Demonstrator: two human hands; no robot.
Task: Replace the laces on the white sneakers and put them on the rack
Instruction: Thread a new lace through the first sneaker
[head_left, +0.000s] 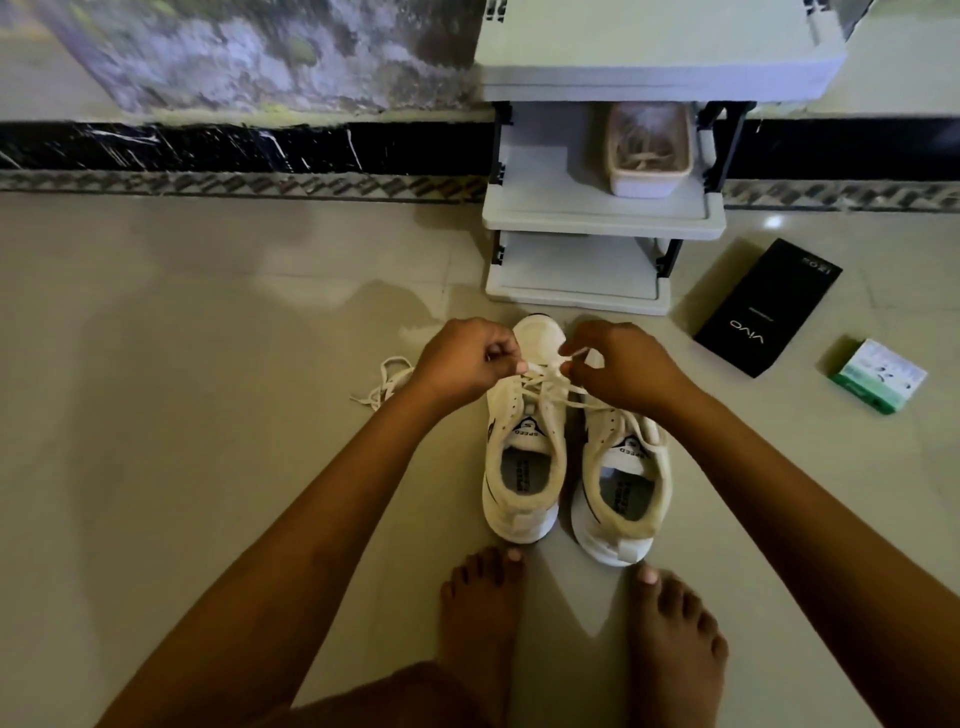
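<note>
— Where are the sneakers?
— Side by side on the floor (208, 364), just past two bare feet (483, 613). Left hand (462, 364) and right hand (623, 366) each pinch an end of the lace (550, 387) over the left sneaker (524, 467).
— Beyond?
— The rack (602, 213), holding a small basket (649, 156)

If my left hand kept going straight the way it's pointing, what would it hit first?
Probably the right hand: the left hand points across the left sneaker's toe toward it, both pinching the lace. Depth is unclear.
</note>
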